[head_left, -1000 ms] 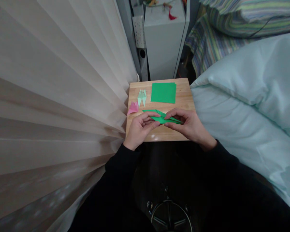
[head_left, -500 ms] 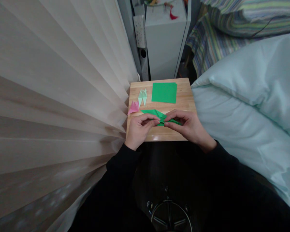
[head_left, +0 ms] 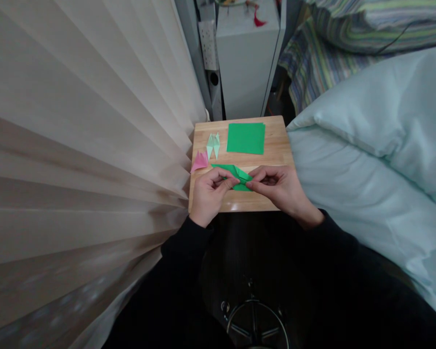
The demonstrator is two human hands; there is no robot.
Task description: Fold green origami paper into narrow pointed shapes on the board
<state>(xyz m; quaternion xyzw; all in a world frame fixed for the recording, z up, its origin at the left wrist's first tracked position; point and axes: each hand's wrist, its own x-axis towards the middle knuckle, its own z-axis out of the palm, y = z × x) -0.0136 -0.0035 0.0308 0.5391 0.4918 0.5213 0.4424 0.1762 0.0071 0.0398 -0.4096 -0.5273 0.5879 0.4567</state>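
Observation:
A partly folded sheet of green origami paper [head_left: 241, 175] is held low over the front half of a small wooden table [head_left: 279, 131]. My left hand [head_left: 210, 193] pinches its near left part between thumb and fingers. On the other side, my right hand [head_left: 278, 186] is closed on the paper's right end, thumb and index finger pressed together there. Part of the folds is hidden behind the fingers. Beyond the hands lies a stack of flat green paper squares [head_left: 246, 138]. Left of it are a pale green folded paper piece [head_left: 213, 145] and a pink folded paper piece [head_left: 199, 161].
A pleated curtain [head_left: 131, 121] hangs along the table's left side. Close on the right is a bed with a pale blue quilt [head_left: 349, 145]. A white cabinet [head_left: 245, 72] stands behind the table. Below, a metal chair base [head_left: 254, 325] shows on the dark floor.
The green paper's right tip, which stuck out past my right hand, no longer shows there. My right fingers have drawn in against the paper's right end. My left hand keeps its pinch.

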